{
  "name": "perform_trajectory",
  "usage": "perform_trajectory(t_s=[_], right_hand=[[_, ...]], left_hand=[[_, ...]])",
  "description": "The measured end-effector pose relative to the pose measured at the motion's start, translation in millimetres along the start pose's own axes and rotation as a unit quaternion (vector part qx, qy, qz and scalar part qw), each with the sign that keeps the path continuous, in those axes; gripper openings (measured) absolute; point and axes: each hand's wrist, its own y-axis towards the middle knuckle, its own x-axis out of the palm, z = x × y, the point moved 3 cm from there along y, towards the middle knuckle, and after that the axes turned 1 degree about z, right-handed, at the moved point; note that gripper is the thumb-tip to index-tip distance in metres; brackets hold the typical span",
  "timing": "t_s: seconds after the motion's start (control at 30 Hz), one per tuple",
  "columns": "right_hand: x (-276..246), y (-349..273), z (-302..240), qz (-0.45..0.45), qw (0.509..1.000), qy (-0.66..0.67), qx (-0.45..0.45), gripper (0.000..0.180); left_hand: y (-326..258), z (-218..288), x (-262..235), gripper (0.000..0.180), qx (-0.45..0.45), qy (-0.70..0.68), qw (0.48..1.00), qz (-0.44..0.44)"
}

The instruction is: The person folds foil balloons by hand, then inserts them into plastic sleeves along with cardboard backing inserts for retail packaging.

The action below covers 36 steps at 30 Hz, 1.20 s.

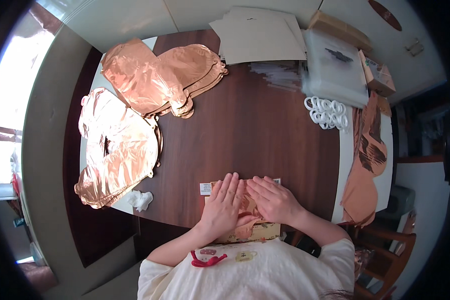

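Both my hands lie flat, fingers together, on a folded rose-gold foil piece (248, 206) that rests on a printed card (261, 232) at the near edge of the dark wooden table (255, 135). My left hand (223, 206) presses the left part. My right hand (272, 199) presses the right part, its fingers reaching toward the left hand. A small white label (205, 188) sticks out at the card's upper left corner.
Stacks of rose-gold foil balloons lie at the back left (160, 77) and left (117, 147). White card sheets (260, 37), clear plastic bags (332, 67), white ribbon loops (327, 112) and more foil (367, 160) sit at the back and right. A crumpled white scrap (140, 200) lies near the left edge.
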Motion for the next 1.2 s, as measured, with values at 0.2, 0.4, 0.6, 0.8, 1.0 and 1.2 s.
perform_trajectory(t_s=[0.2,0.4,0.6,0.8,1.0,1.2], right_hand=[[5.4,-10.6,2.4,-0.009,0.999,-0.047,0.003,0.043],[0.3,-19.2,-1.6,-0.022,0.992,-0.121,0.01,0.054],[-3.5,-26.1,-1.0,-0.034,0.994,-0.095,0.049,0.079],[-5.8,-25.4,-2.2,-0.047,0.988,-0.136,0.046,0.082],[-5.3,-22.2,-3.5,-0.077,0.984,-0.156,0.045,0.082],[-6.1,-23.0,-7.3,-0.073,0.985,-0.152,0.036,0.085]], left_hand=[[-18.8,-6.4,-1.1,0.101,-0.044,0.014,0.999,-0.007],[-31.0,-15.0,-3.2,0.1,-0.077,0.039,0.996,-0.015],[-37.2,-27.5,-4.3,0.073,-0.093,0.066,0.993,-0.011],[-39.8,-44.3,-16.8,0.059,-0.109,0.058,0.992,0.021],[0.6,-22.6,-59.7,0.053,0.031,0.029,0.992,0.116],[33.6,-19.5,6.6,0.062,0.196,0.003,0.979,0.049]])
